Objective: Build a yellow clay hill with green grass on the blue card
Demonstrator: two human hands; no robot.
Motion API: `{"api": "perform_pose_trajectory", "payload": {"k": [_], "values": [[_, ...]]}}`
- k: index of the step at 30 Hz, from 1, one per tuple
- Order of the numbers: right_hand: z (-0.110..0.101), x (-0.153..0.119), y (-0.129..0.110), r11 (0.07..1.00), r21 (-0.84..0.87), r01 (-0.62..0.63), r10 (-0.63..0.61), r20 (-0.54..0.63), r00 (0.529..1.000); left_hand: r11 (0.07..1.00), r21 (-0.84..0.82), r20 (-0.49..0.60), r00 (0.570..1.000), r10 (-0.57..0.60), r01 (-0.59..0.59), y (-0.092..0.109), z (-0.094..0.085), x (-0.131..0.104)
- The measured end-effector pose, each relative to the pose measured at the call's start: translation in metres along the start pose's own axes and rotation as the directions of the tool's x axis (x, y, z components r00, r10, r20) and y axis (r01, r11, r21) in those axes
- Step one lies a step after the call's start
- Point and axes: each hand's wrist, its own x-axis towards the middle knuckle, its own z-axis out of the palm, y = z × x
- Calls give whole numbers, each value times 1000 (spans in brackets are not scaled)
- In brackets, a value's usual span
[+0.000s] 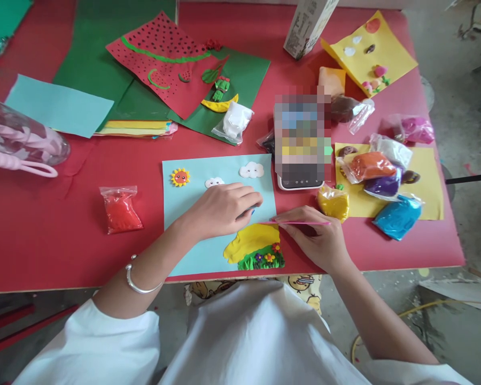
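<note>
A light blue sheet (192, 251) lies before me, with a clay sun (180, 177), two white clouds (251, 170), a yellow clay patch (250, 238) and green clay with small flowers (260, 258). Across the sheet's middle rests my left hand (228, 208), its fingers curled and closed; a small blue bit shows at its fingertips, too small to name. At the sheet's right edge my right hand (318, 240) pinches a thin pink stick (304, 222), whose tip reaches over the sheet just above the yellow patch.
A phone (300, 183) stands behind my right hand. Bagged clay (372, 167) lies on yellow paper at right. A red clay bag (121, 209) sits at left, a bottle (24, 133) at far left. Decorated sheets (164, 48) and a box (308, 27) are at the back.
</note>
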Motion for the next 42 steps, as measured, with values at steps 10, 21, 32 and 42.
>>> {"api": "perform_pose_trajectory", "payload": {"k": [10, 21, 32, 42], "values": [[2, 2, -1, 1000, -1, 29, -29, 9, 1000, 1000, -7, 6, 1000, 0, 0, 0, 0, 1], [4, 6, -2, 998, -27, 52, -51, 27, 998, 1000, 10, -3, 1000, 4, -4, 1, 0, -1], [2, 2, -1, 999, 37, -29, 33, -115, 993, 989, 140, -63, 997, 49, -39, 9, -1, -16], [7, 7, -4, 990, -102, -93, 77, -153, 985, 935, 351, -64, 995, 80, -53, 29, 15, -58]]}}
